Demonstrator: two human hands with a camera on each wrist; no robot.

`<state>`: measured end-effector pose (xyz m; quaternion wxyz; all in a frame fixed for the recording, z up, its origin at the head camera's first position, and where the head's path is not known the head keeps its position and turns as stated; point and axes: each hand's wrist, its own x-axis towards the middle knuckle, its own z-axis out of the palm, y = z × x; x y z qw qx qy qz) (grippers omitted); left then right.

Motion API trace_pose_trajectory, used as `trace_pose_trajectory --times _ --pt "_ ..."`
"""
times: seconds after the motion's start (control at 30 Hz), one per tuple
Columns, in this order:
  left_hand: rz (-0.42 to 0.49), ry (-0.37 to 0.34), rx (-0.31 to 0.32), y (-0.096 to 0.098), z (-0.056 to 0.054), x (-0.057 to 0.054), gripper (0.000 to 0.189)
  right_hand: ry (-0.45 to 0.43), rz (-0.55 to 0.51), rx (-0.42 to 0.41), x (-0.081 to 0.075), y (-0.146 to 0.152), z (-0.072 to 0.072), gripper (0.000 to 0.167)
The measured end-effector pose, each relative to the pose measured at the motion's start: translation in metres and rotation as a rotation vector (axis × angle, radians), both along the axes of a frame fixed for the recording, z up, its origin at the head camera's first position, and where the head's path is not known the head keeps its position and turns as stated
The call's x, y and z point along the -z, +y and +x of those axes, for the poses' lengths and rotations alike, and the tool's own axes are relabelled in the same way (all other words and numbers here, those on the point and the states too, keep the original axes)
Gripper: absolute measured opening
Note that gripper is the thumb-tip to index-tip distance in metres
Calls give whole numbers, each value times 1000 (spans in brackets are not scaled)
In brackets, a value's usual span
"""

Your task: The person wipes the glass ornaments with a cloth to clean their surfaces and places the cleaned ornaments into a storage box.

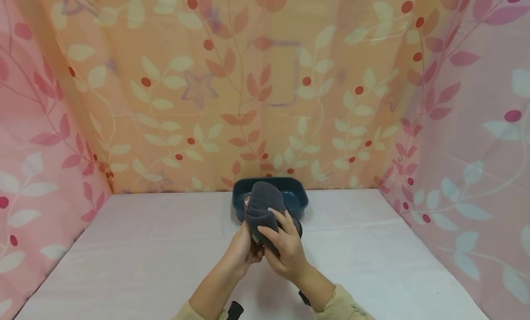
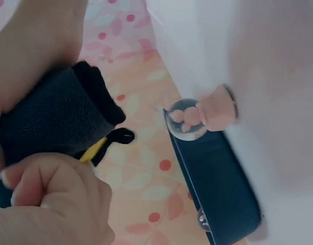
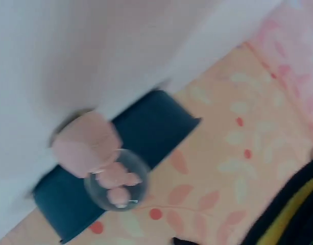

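Held up between both hands is a dark grey cloth (image 1: 265,198) with a thick black edge; it bends over on itself. A black loop (image 2: 123,136) and a yellow strip (image 2: 94,150) show at its edge in the left wrist view. My left hand (image 1: 242,248) grips the cloth from the left and below. Curled over its right side are the fingers of my right hand (image 1: 285,244). Beyond the hands, a snow globe (image 3: 120,178) with pink figures on a pink base stands on the table in front of the dark teal basin (image 1: 300,200); the cloth and hands hide it in the head view.
Over the basin's rim, part of a second clear globe (image 2: 203,219) shows in the left wrist view. The basin stands at the back of the white table (image 1: 165,246), close to an orange leaf-patterned curtain (image 1: 165,104). Pink patterned sheets (image 1: 468,127) hang at both sides.
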<state>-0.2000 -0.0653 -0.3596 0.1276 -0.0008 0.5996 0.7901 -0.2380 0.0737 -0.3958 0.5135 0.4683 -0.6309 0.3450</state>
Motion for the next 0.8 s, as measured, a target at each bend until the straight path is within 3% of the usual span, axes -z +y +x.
trace_pose_trajectory --times 0.1,0.2,0.27,0.37,0.6,0.7,0.8 --pt "-39 26 7 1 1 -1 58 119 13 35 3 0 -10 24" --pt "-58 38 21 2 -1 -1 54 165 -22 24 4 1 -16 23" --pt "-61 37 30 2 -1 -1 52 149 -54 -1 4 1 -18 23" --pt "-48 33 53 2 -3 0 49 54 -113 -56 4 0 -18 25" --pt "-3 -11 101 1 -3 4 50 -308 -288 -148 5 -2 -7 45" --pt "6 -27 110 1 -4 5 48 -573 -382 -233 -1 0 0 42" --pt "3 -28 121 1 -5 5 46 -884 -510 -379 -11 2 5 39"
